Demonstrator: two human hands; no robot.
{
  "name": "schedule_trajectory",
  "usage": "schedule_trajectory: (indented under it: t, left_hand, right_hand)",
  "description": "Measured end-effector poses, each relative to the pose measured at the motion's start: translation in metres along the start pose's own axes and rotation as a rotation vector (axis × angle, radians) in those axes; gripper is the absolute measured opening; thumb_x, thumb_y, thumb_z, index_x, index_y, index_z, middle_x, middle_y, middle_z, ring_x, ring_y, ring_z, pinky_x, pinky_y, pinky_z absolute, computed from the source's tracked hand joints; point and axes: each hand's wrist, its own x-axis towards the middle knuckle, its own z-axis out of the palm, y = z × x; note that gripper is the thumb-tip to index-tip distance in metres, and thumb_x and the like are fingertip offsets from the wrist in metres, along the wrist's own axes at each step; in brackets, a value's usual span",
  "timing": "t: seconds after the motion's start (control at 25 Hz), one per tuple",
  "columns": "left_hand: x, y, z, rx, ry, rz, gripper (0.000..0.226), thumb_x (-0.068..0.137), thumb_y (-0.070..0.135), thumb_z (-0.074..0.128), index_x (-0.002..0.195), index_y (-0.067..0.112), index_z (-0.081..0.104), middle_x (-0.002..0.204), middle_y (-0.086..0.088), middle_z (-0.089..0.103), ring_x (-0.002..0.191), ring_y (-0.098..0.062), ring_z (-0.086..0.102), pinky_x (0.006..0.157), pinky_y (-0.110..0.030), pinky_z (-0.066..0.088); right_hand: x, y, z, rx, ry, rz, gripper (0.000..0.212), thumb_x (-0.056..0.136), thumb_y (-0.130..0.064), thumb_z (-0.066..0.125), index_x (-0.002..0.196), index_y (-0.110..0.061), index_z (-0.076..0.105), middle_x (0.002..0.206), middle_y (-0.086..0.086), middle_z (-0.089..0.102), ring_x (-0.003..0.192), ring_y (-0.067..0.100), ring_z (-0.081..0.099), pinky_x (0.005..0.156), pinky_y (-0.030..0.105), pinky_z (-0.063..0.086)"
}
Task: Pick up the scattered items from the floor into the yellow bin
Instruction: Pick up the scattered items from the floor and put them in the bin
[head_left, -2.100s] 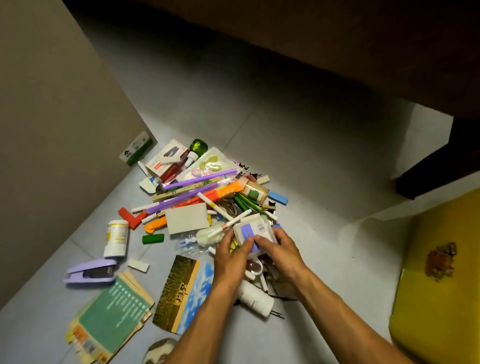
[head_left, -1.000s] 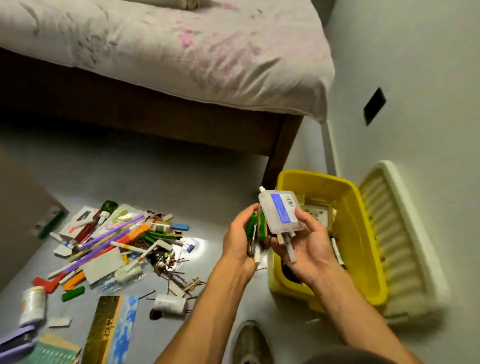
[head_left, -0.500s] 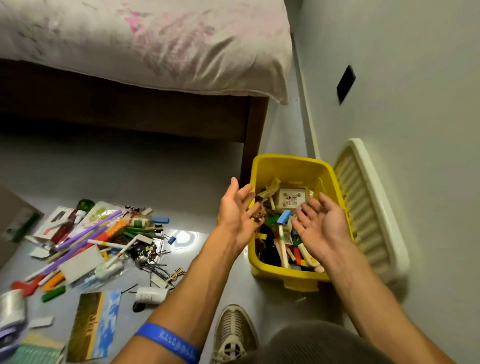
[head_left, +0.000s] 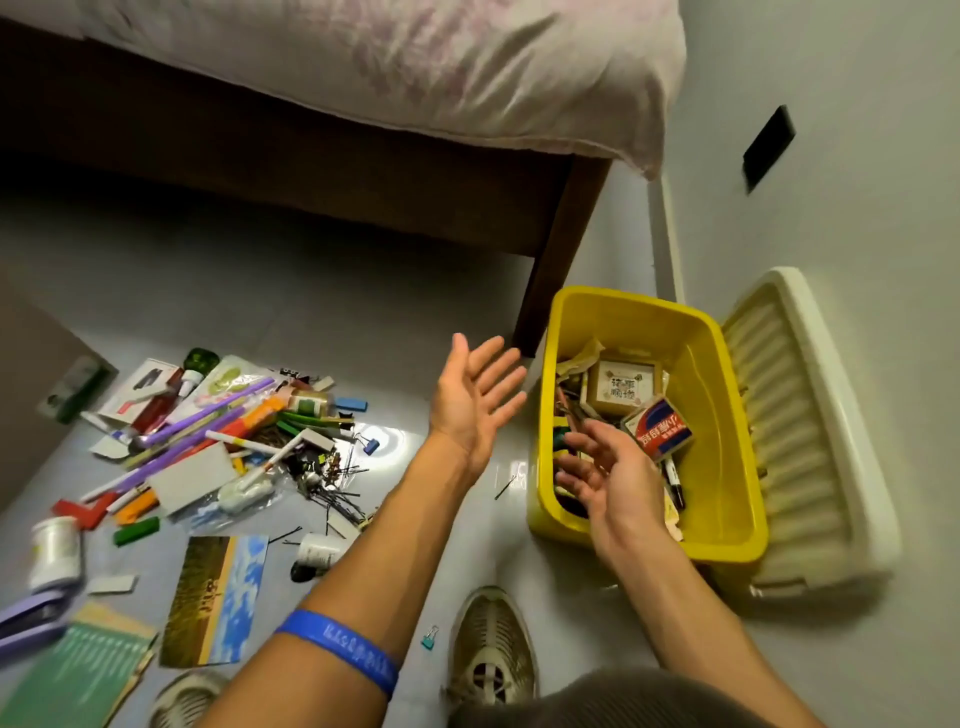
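Note:
The yellow bin (head_left: 727, 410) stands on the floor at the right and holds several items, among them a red and white box (head_left: 660, 427) and a tan box (head_left: 627, 387). My right hand (head_left: 608, 478) hovers over the bin's near left side, palm up, fingers apart, empty. My left hand (head_left: 475, 397) is raised just left of the bin, open and empty. The scattered pile (head_left: 218, 431) of pens, markers, cards and clips lies on the floor at the left.
A cream ribbed lid (head_left: 800, 426) leans between the bin and the wall. A dark bed frame leg (head_left: 561, 249) stands just behind the bin. My shoes (head_left: 491, 644) are near the bottom. A postcard (head_left: 215, 597), a purple stapler (head_left: 26, 618) and a small teal clip (head_left: 429, 636) lie nearby.
Both hands carried a clear case and green items from the pile to the bin and let them go. They are now empty, and the view has turned slightly back left.

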Motion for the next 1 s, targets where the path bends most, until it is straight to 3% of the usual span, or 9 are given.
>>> schedule_trajectory:
  t: [0.16,0.24,0.32,0.44,0.56,0.72,0.8,0.88,1.0]
  left_hand:
    - [-0.008,0.000,-0.082,0.146,0.339,-0.008,0.051,0.102,0.051,0.032,0.125,0.015,0.059,0.123,-0.010,0.066,0.105,-0.026,0.067,0.092,-0.040,0.053]
    - [-0.010,-0.008,-0.117,0.212,0.437,-0.055,0.049,0.102,0.049,0.032,0.124,0.015,0.060,0.119,-0.010,0.068,0.103,-0.026,0.067,0.090,-0.040,0.054]
    - [-0.008,-0.019,-0.144,0.235,0.481,-0.095,0.047,0.103,0.048,0.033,0.122,0.015,0.061,0.114,-0.009,0.070,0.099,-0.026,0.069,0.086,-0.038,0.055]
    - [0.002,-0.034,-0.171,0.273,0.527,-0.135,0.045,0.103,0.045,0.034,0.118,0.014,0.063,0.107,-0.007,0.072,0.093,-0.025,0.071,0.082,-0.037,0.057]
    - [0.009,-0.043,-0.192,0.292,0.595,-0.144,0.039,0.104,0.040,0.037,0.112,0.015,0.066,0.104,-0.008,0.073,0.093,-0.026,0.071,0.086,-0.041,0.056]
    - [0.004,-0.051,-0.200,0.287,0.668,-0.150,0.037,0.103,0.036,0.039,0.112,0.012,0.066,0.102,-0.012,0.073,0.095,-0.030,0.070,0.086,-0.042,0.054]
    - [0.002,-0.047,-0.204,0.231,0.710,-0.140,0.040,0.104,0.039,0.036,0.112,0.013,0.065,0.102,-0.012,0.073,0.095,-0.030,0.070,0.087,-0.042,0.054]
    - [0.001,-0.041,-0.209,0.191,0.742,-0.122,0.039,0.103,0.040,0.037,0.108,0.014,0.065,0.101,-0.012,0.073,0.093,-0.028,0.070,0.088,-0.043,0.054]
    - [-0.003,-0.042,-0.212,0.201,0.748,-0.125,0.038,0.103,0.040,0.037,0.106,0.015,0.066,0.099,-0.011,0.073,0.089,-0.026,0.071,0.084,-0.040,0.055]
  right_hand:
    - [0.001,0.072,0.021,-0.346,-0.271,0.041,0.013,0.096,-0.014,0.055,0.099,-0.013,0.068,0.092,0.010,0.072,0.068,0.018,0.065,0.055,0.028,0.053]
    - [0.018,0.121,0.022,-0.782,-0.262,-0.033,0.022,0.096,-0.015,0.055,0.116,-0.020,0.065,0.121,0.006,0.067,0.098,0.017,0.066,0.078,0.032,0.056]
    - [0.043,0.158,0.016,-1.198,-0.195,-0.106,0.047,0.097,-0.018,0.052,0.143,-0.019,0.045,0.152,0.004,0.042,0.134,0.022,0.044,0.108,0.037,0.040]
    - [0.082,0.190,0.009,-1.548,-0.144,-0.093,0.067,0.098,-0.019,0.044,0.156,-0.014,0.012,0.165,0.003,0.002,0.151,0.026,0.007,0.120,0.038,0.015]
    - [0.099,0.220,0.012,-1.694,-0.175,-0.253,0.060,0.099,-0.016,0.042,0.155,-0.011,0.020,0.164,0.004,0.014,0.150,0.025,0.012,0.120,0.036,0.014]
    - [0.096,0.233,0.017,-1.576,-0.176,-0.580,0.030,0.098,-0.021,0.053,0.125,-0.012,0.061,0.128,0.005,0.060,0.113,0.023,0.052,0.095,0.032,0.044]
    - [0.102,0.226,0.023,-1.505,-0.071,-0.529,0.022,0.097,-0.024,0.055,0.112,-0.012,0.066,0.113,0.005,0.062,0.098,0.022,0.056,0.081,0.031,0.046]
    - [0.103,0.226,0.030,-1.617,-0.058,-0.502,0.021,0.099,-0.022,0.051,0.104,-0.011,0.068,0.103,0.007,0.064,0.088,0.023,0.059,0.073,0.029,0.045]
    - [0.100,0.225,0.033,-1.850,-0.121,-0.453,0.025,0.099,-0.022,0.043,0.109,-0.009,0.062,0.104,0.009,0.063,0.090,0.025,0.059,0.074,0.032,0.047]
